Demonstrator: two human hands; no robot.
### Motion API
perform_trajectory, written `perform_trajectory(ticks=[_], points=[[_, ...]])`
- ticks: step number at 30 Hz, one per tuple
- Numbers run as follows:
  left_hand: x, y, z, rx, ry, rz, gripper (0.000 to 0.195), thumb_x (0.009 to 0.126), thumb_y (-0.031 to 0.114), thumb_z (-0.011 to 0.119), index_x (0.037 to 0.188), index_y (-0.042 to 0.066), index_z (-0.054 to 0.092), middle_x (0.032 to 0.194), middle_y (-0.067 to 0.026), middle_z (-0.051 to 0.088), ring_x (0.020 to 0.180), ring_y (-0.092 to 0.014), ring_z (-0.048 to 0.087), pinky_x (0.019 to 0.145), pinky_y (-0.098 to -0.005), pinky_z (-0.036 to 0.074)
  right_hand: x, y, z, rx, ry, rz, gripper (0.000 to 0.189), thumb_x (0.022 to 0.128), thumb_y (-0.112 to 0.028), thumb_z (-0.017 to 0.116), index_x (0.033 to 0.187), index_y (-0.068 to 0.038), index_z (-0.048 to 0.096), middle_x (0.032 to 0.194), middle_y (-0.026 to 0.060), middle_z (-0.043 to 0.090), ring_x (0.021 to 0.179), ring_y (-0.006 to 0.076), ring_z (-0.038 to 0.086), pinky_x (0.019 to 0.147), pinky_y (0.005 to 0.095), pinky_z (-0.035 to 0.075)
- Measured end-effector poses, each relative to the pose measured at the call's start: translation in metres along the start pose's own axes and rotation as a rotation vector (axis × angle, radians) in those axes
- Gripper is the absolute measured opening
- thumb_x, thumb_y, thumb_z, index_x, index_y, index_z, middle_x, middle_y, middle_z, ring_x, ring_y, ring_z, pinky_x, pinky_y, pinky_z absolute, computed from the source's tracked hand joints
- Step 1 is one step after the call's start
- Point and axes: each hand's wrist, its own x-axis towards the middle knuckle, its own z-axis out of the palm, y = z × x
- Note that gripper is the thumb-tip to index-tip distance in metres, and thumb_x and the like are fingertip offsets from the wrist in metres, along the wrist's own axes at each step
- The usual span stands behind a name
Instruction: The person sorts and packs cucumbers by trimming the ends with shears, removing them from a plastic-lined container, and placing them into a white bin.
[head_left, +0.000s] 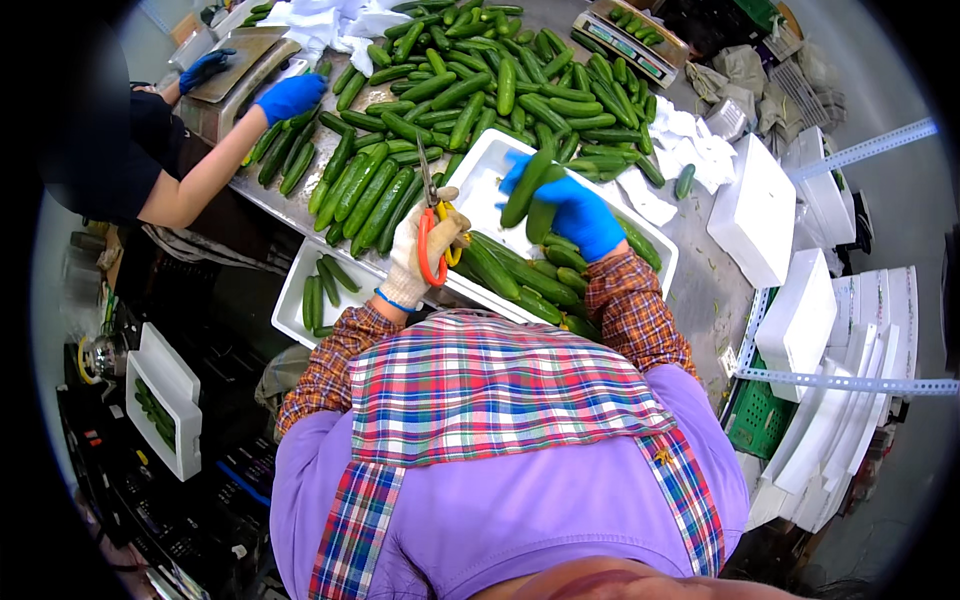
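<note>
My left hand (414, 251), in a pale knit glove, grips a pair of scissors (429, 217) with orange and yellow handles. Their blades point up and away from me. In a blue glove, my right hand (585, 210) holds cucumbers (531, 187), at least two of them, above a white foam box (667, 262). More cucumbers (517, 277) lie in the near part of that box, some with yellow blossom ends. Left of the scissors, a row of cucumbers (367, 195) lies side by side on the metal table (701, 277).
A large cucumber heap (495, 75) covers the table beyond the box. At left, a co-worker's blue-gloved hand (291, 97) is near a weighing scale (244, 67); another scale (630, 37) stands far right. Foam boxes (754, 210) line the right side. A lower foam box (289, 307) holds several cucumbers.
</note>
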Motion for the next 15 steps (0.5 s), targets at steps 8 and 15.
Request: perform_trajectory(ticks=[8, 15], points=[[0.018, 0.023, 0.03, -0.005, -0.127, -0.235, 0.061, 0.077, -0.003, 0.058, 0.134, -0.004, 0.037, 0.093, -0.0094, 0.058, 0.079, -0.017, 0.057, 0.071, -0.0271, 0.046, -0.031, 0.003, 0.0, 0.837, -0.038, -0.356, 0.078, 0.068, -0.018, 0.057, 0.139, 0.002, 0.034, 0.119, 0.0149, 0.055, 0.115, 0.0315, 0.052, 0.116, 0.0564, 0.017], [0.01, 0.064, 0.094, 0.607, -0.189, -0.029, 0.055, 0.079, 0.012, 0.073, 0.128, 0.002, 0.05, 0.097, -0.0058, 0.063, 0.086, -0.013, 0.06, 0.077, -0.0261, 0.049, -0.046, 0.019, -0.002, 0.92, 0.013, -0.403, 0.078, 0.07, -0.015, 0.055, 0.143, 0.002, 0.031, 0.119, 0.0161, 0.054, 0.113, 0.0334, 0.052, 0.112, 0.0604, 0.024]])
